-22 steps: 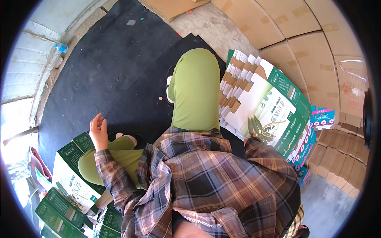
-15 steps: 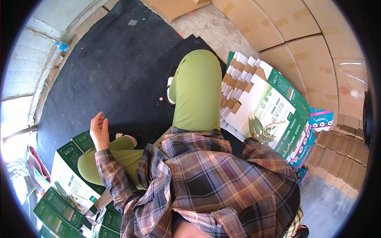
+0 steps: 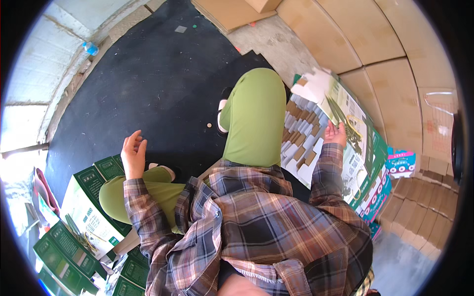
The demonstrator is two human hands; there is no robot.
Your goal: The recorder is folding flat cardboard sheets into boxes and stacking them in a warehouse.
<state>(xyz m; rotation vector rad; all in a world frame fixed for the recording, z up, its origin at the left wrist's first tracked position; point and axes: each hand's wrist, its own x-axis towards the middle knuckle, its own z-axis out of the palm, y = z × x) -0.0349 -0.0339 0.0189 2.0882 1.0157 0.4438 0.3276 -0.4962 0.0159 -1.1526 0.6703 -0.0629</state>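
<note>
My right hand (image 3: 335,133) grips the near edge of a flat carton blank (image 3: 323,93), white and green with a plant print. The blank is raised and tilted off a stack of similar flat blanks (image 3: 302,138), whose white and brown flaps show in rows beside my right knee. My left hand (image 3: 132,154) is raised above the black mat near my left knee, fingers loosely apart, holding nothing. Below it, by that knee, stands a green and white carton (image 3: 94,209).
More green carton pieces (image 3: 64,251) lie at the lower left. Large brown boxes (image 3: 395,93) are stacked along the right wall, with bundled brown cardboard (image 3: 419,202) lower down. A black mat (image 3: 143,89) covers the floor; a blue bottle (image 3: 90,48) lies by the left wall.
My right hand has come forward and lifted the top carton blank, tilting it away and uncovering flaps beneath. My left hand stays raised and shifts slightly right in view.
</note>
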